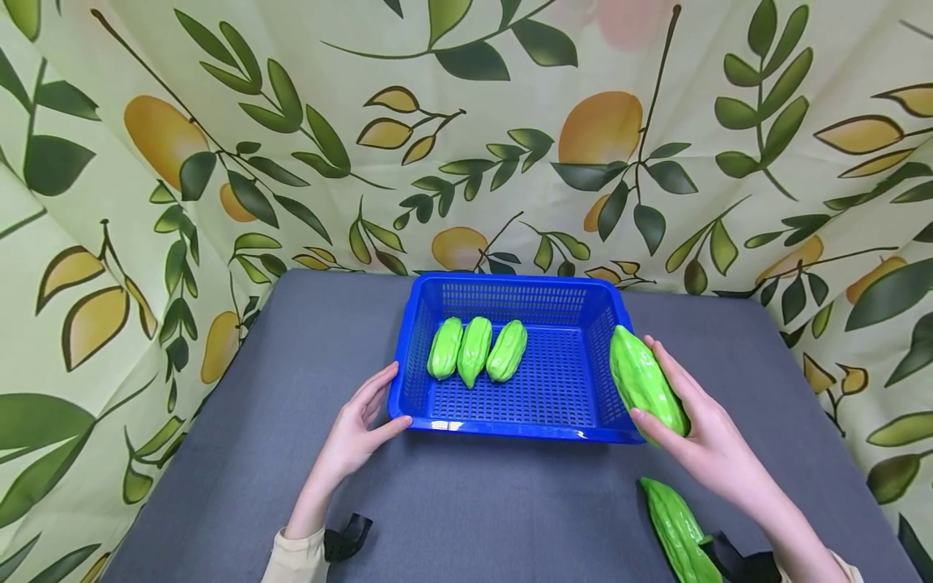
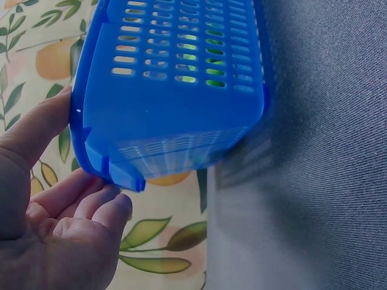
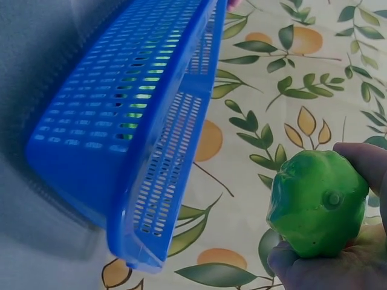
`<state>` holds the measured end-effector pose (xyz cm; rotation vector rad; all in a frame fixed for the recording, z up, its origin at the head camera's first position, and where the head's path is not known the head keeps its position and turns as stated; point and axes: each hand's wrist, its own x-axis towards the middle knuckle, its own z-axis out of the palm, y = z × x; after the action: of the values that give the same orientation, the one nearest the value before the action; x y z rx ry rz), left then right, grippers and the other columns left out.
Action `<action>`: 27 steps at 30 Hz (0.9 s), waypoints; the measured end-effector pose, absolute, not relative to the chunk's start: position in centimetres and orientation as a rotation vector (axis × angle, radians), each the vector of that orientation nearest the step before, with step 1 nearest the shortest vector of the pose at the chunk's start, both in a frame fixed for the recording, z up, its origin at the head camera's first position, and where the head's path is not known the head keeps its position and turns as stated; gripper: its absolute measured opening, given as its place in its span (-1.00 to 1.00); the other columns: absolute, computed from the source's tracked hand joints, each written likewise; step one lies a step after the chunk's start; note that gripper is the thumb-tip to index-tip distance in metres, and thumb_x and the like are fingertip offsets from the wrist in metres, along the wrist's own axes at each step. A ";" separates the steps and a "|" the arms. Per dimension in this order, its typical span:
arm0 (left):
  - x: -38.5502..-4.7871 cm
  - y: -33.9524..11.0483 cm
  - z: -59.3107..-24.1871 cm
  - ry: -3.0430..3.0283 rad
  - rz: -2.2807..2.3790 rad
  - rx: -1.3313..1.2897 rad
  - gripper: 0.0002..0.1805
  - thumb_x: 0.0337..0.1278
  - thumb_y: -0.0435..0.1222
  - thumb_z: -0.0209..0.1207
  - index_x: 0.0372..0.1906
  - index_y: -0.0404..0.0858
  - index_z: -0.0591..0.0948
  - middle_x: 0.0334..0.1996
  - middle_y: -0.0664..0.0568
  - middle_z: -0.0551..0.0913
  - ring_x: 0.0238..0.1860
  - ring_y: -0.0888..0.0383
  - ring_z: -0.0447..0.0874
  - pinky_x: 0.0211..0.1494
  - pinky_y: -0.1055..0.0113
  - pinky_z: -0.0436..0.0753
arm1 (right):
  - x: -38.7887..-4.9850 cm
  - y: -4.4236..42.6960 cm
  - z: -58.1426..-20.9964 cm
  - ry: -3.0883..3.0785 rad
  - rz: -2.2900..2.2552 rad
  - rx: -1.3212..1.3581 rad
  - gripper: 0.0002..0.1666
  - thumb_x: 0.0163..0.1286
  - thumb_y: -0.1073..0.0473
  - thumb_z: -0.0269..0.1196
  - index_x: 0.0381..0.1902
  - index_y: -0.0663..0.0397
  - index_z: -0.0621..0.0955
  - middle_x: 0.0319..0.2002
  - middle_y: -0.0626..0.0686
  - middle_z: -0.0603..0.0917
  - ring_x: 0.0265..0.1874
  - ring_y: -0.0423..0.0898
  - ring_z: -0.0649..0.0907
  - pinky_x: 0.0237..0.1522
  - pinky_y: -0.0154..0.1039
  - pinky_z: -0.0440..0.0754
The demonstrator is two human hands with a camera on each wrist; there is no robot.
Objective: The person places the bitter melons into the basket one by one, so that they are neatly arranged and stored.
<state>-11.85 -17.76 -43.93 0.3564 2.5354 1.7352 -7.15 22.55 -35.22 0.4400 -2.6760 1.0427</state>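
Note:
A blue plastic basket (image 1: 510, 431) with slotted walls stands on the table. Inside, on its left side, three bright green bitter melons (image 1: 475, 348) lie side by side. My left hand (image 1: 362, 421) holds the basket's near left corner, thumb and fingers at the rim (image 2: 77, 115). In my right hand (image 1: 703, 429) is another bitter melon (image 1: 645, 380), gripped between thumb and fingers over the basket's right edge. The right wrist view shows the end of this bitter melon (image 3: 320, 202) raised beside the basket (image 3: 103, 115). One more bitter melon (image 1: 674, 526) rests on the table below my right wrist, partly covered by a black strap.
A grey cloth (image 1: 496, 502) covers the table. Behind it and along both sides hangs a curtain (image 1: 291, 210) printed with leaves and orange fruit. Black straps (image 1: 348, 538) circle both wrists.

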 end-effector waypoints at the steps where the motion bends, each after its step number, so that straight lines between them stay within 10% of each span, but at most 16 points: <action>1: -11.9 -17.8 -43.9 2.540 1.731 0.359 -0.21 0.03 -0.34 0.33 0.39 -0.27 0.26 0.42 -0.18 0.22 0.43 -0.18 0.17 0.39 0.07 0.23 | -7.3 22.5 -35.2 -2.677 1.050 0.443 0.04 0.20 0.30 0.33 0.50 -0.13 0.03 0.46 0.04 0.19 0.13 -0.57 0.26 -0.15 -0.67 0.25; 27: -11.8 -17.8 -43.9 2.530 1.775 0.378 -0.24 0.02 -0.36 0.33 0.37 -0.28 0.29 0.40 -0.21 0.25 0.41 -0.17 0.19 0.38 0.06 0.24 | -11.4 19.9 -32.9 -2.684 1.136 0.441 -0.06 0.31 0.21 0.24 0.51 -0.12 0.01 0.43 0.15 0.21 -0.24 -0.31 0.36 -0.35 -0.43 0.35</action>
<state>-11.84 -17.75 -43.91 0.3782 2.5304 1.7751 -11.44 19.86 -32.87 0.4406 -2.6838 1.1356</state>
